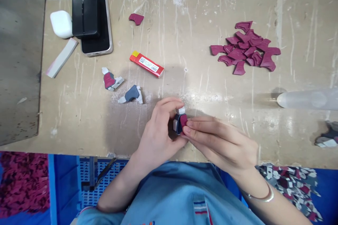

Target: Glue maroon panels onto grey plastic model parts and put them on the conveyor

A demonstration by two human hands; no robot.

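Observation:
Near the table's front edge, my left hand (pixel 160 126) is closed around a small dark blue and white plastic part (pixel 178 123). My right hand (pixel 220 140) pinches a maroon plastic piece (pixel 183 120) against that part's right side; fingers hide some of both. Left of my hands lie two similar parts: a blue-grey and white one (pixel 132 94), and one with a maroon face (pixel 109 80). To the far right is a loose heap of maroon pieces (pixel 243 51). A single maroon piece (pixel 136 18) lies at the back.
A red and yellow box (pixel 146 64) lies mid-table. Back left are a phone (pixel 105 47), a black box (pixel 84 14), a white case (pixel 60 24) and a pale strip (pixel 62 58). A translucent tube (pixel 308 99) juts in from the right. Blue bins (pixel 64 182) stand below the table edge.

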